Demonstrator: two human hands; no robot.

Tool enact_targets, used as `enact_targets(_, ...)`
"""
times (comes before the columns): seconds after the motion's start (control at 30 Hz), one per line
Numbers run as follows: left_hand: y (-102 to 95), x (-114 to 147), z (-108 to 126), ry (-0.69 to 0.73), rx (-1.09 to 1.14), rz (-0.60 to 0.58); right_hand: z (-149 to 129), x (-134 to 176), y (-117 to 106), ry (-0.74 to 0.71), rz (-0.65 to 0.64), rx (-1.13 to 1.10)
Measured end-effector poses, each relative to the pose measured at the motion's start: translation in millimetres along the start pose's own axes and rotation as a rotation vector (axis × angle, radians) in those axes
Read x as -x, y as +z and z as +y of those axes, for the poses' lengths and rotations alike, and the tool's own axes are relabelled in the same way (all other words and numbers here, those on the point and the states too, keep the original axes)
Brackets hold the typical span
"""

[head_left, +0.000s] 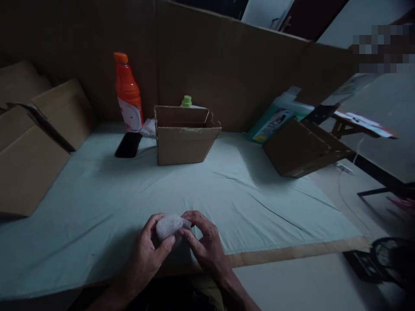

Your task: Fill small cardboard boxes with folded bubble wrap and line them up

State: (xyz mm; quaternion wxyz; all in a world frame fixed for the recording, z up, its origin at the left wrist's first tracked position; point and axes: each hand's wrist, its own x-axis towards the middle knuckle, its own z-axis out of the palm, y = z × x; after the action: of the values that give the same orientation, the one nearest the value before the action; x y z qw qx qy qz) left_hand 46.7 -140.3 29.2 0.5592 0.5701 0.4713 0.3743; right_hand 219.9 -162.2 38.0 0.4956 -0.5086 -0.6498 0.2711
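Close to the table's front edge, my left hand [151,246] is wrapped round a small, pale grey, soft-looking bundle [168,226]. It looks like rolled cloth, but its exact kind does not show. From the other side, my right hand [204,242] pinches a short end of the same bundle between thumb and fingers. Both hands hold it just above the pale green cloth [129,194] that covers the table. Farther back, straight ahead of my hands, stands an open cardboard box [186,146].
Left of the middle box are a black phone [128,145], an orange bottle [128,93] and a crumpled white thing [148,128]. A green-capped container [186,101] stands behind it. Cardboard boxes [35,160] lie left; another box [295,147] leans beside a teal bottle [270,119]. Cardboard walls [227,73] rise behind.
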Motion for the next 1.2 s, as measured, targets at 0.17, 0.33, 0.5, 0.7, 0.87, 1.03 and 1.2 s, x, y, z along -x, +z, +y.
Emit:
enact_targets(0.17, -8.8, -4.1, -2.3, -0.045, -0.075, -0.303, -0.9, 1.7, 1.2, 0.036, -0.018, -0.121)
enact_targets(0.33, -8.4, -9.4, -10.6, -0.218, -0.139, -0.365, -1.6, 0.8, -14.7, 0.245, -0.175, -0.043)
enact_targets(0.5, -8.7, -16.1, -5.6, -0.212, -0.264, -0.565, -1.0, -5.8, -18.3, 0.247, -0.326, -0.012)
enact_targets(0.7, -43.8, -60.8, 31.5, 0.225, -0.496, -0.294, 5.9, -5.0, -42.6, 0.36, -0.091, 0.038)
enact_targets(0.87, -41.3, -134.6, 94.9, 0.817, -0.841, 0.236, 18.2, -0.3, -65.0, 0.387, -0.107, 0.094)
enact_targets(1.03, -31.4, -206.1, 118.3, 0.782, -1.005, 0.302, 28.4, 6.1, -73.6, 0.392, -0.126, 0.192)
enact_targets(1.2, -37.6, -232.0, 113.4, 0.719, -0.893, 0.164, 22.6, 0.3, -92.1, 0.355, -0.057, 0.324)
